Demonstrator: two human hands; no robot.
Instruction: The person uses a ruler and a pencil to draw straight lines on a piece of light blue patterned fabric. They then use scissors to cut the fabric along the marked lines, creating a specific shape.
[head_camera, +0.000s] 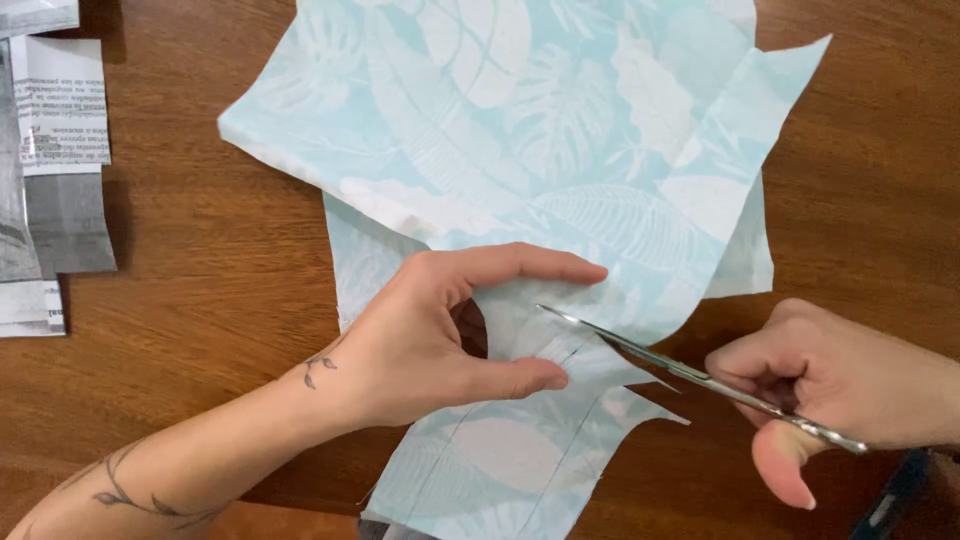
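Two hands — left grip (440, 340) pinning fabric (560, 150), right grip (820, 385) angling scissors (690, 375).

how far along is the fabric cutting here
Done: notches already cut out of the right edge of the light blue leaf-print fabric. In hand: the left hand pins the fabric while the right hand works the scissors along a drawn line. Left: the pencilled lines lower down look uncut.

Printed b/w newspaper clippings (55, 170), rectangular, stacked at table's left edge.
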